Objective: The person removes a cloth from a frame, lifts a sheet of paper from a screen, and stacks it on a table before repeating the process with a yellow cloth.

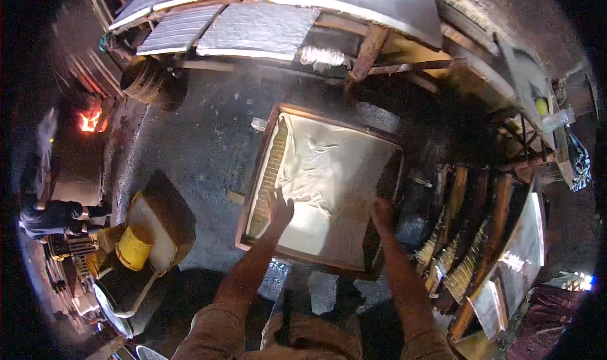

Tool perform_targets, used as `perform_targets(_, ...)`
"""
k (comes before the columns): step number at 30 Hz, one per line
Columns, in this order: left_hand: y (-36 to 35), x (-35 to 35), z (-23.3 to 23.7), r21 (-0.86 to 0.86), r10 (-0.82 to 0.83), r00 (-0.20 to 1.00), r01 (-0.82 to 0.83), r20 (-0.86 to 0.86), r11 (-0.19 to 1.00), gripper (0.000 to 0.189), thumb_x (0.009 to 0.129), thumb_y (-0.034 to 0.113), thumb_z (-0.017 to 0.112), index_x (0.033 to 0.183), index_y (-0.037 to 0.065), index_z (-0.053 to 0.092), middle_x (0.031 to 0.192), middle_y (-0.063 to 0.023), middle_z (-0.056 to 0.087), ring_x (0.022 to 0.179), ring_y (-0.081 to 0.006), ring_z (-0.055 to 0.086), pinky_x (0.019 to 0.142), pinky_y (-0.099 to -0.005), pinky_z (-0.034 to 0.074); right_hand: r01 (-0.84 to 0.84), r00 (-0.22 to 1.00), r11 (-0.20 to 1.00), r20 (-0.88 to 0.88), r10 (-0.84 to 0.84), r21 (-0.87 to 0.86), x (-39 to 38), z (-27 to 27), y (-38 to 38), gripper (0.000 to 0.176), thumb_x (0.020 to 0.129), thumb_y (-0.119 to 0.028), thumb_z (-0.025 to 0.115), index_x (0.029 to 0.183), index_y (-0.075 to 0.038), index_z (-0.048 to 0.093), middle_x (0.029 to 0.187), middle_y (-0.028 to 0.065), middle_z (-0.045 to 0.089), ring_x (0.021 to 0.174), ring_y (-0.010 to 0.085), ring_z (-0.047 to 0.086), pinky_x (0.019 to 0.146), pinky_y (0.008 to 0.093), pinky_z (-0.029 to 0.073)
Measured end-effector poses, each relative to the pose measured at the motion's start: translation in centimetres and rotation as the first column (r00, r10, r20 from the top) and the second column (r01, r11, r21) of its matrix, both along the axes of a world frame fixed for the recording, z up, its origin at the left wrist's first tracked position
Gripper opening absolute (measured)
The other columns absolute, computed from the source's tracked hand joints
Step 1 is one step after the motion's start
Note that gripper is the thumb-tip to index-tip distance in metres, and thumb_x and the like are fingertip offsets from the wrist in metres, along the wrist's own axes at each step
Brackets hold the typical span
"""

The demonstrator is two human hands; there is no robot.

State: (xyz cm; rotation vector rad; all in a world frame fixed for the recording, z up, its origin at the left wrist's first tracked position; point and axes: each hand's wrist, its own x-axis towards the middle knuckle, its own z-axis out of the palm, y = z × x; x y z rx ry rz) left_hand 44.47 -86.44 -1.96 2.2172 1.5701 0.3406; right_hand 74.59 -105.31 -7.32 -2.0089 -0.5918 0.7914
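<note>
A shallow wooden box (399,170) lies in front of me, lined with a pale cloth (348,164). Wrinkles run across the cloth's left half, and a slatted strip (275,164) shows along the box's left inner side. My left hand (279,209) is over the cloth's left edge beside that strip, thumb and fingers apart. Over at the shadowed right side of the box, my right hand (382,213) reaches to the cloth's edge. Its fingers are dim, and I cannot tell whether they grip the cloth.
A yellow bucket (134,246) stands by a wooden trough (152,233) at left. Fire (90,119) burns farther back, with a person (57,217) nearby. Large pale panels (253,31) rest on a wooden frame beyond the box. Slatted wooden frames (468,240) lean at right.
</note>
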Motion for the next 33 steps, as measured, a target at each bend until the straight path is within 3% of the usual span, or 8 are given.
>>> perform_targets(5, 6.2, 2.9, -2.0, -0.028, 0.022, 0.991, -0.026, -0.13, 0.999, 0.067, 0.078, 0.033, 0.053, 0.128, -0.001, 0.025, 0.129, -0.0247, 0.025, 0.118, -0.0433, 0.025, 0.093, -0.0578, 0.023, 0.111, 0.637, 0.967, 0.763, 0.11, -0.232, 2.5, 0.5, 7.4, 0.043, 0.079, -0.036, 0.054, 0.106, -0.003, 0.054, 0.103, 0.0207, 0.052, 0.102, 0.0346, 0.044, 0.088, 0.0466, 0.033)
perform_targets(8, 6.7, 6.3, -0.9, -0.149, 0.033, 0.983, -0.06, -0.182, 0.987, 0.071, 0.076, 0.038, 0.056, 0.127, -0.002, 0.027, 0.128, -0.0259, 0.025, 0.119, -0.0414, 0.025, 0.094, -0.057, 0.022, -0.052, 0.867, 0.775, 0.357, 0.348, -0.63, -0.9, 3.1, 11.5, 0.051, 0.077, -0.037, 0.055, 0.113, -0.001, 0.049, 0.116, 0.0215, 0.045, 0.109, 0.0353, 0.041, 0.089, 0.0488, 0.032)
perform_targets(14, 8.0, 9.2, -3.6, 0.113, 0.007, 0.965, -0.038, 0.261, 0.993, 0.034, 0.065, 0.019, 0.064, 0.093, 0.003, 0.051, 0.097, -0.0179, 0.05, 0.091, -0.0343, 0.047, 0.078, -0.047, 0.039, 0.242, 0.304, 0.946, 0.943, 0.138, -0.217, -5.5, -0.7, 15.1, 0.058, 0.068, -0.038, 0.063, 0.106, 0.003, 0.049, 0.098, 0.0191, 0.054, 0.088, 0.0349, 0.051, 0.079, 0.0437, 0.041)
perform_targets(16, 10.5, 8.8, 0.1, -0.122, 0.022, 0.939, 0.021, 0.344, 0.992, 0.024, 0.062, 0.016, 0.066, 0.082, 0.007, 0.058, 0.084, -0.0115, 0.056, 0.08, -0.0263, 0.054, 0.067, -0.0367, 0.045, -0.147, 0.987, 0.761, -0.043, 0.154, -0.632, -1.3, 7.9, 15.2, 0.059, 0.077, -0.032, 0.059, 0.122, 0.0, 0.039, 0.114, 0.0167, 0.047, 0.11, 0.0276, 0.042, 0.089, 0.0386, 0.035)
perform_targets(19, 15.0, 8.2, 5.5, -0.257, -0.147, 0.873, 0.292, 0.464, 0.921, 0.023, 0.071, 0.021, 0.064, 0.089, 0.008, 0.061, 0.092, -0.01, 0.059, 0.086, -0.0214, 0.056, 0.069, -0.0328, 0.046, -0.032, 0.933, 0.991, -0.351, 0.076, 0.129, 4.3, 4.3, 10.2, 0.037, 0.078, -0.028, 0.059, 0.103, -0.001, 0.054, 0.095, 0.0101, 0.057, 0.098, 0.0247, 0.051, 0.082, 0.0385, 0.039)
perform_targets(22, 23.2, 10.0, 8.0, -0.722, 0.259, 0.698, 0.521, 0.667, 0.455, 0.037, 0.079, 0.028, 0.059, 0.107, 0.004, 0.054, 0.111, -0.0104, 0.053, 0.095, -0.0214, 0.054, 0.08, -0.0304, 0.043, 0.012, 0.961, 0.898, -0.252, 0.111, 0.44, 10.9, 8.0, 14.4, 0.023, 0.08, -0.024, 0.057, 0.092, -0.004, 0.057, 0.088, 0.0071, 0.058, 0.083, 0.0209, 0.055, 0.073, 0.0356, 0.044)
perform_targets(26, 24.4, 12.4, 11.3, -0.532, 0.505, 0.253, 0.647, 0.825, 0.546, 0.04, 0.079, 0.021, 0.059, 0.112, 0.001, 0.049, 0.115, -0.0115, 0.05, 0.09, -0.0217, 0.055, 0.078, -0.0306, 0.046, 0.416, 0.852, 0.756, -0.508, -0.128, 0.506, 14.4, 12.5, 18.0, 0.028, 0.082, -0.029, 0.053, 0.099, -0.008, 0.052, 0.093, 0.0057, 0.055, 0.084, 0.0175, 0.054, 0.07, 0.0318, 0.046)
perform_targets(33, 8.2, 8.9, -0.9, -0.071, -0.525, 0.844, 0.52, -0.112, 0.851, 0.057, 0.075, 0.031, 0.058, 0.124, 0.011, 0.039, 0.138, -0.0115, 0.024, 0.125, -0.0361, 0.023, 0.099, -0.0525, 0.022, -0.312, 0.786, 0.93, 0.498, 0.368, -0.194, -2.2, 4.9, 14.0, 0.054, 0.076, -0.019, 0.063, 0.123, -0.006, 0.04, 0.118, 0.0158, 0.046, 0.106, 0.0276, 0.047, 0.09, 0.0402, 0.038)
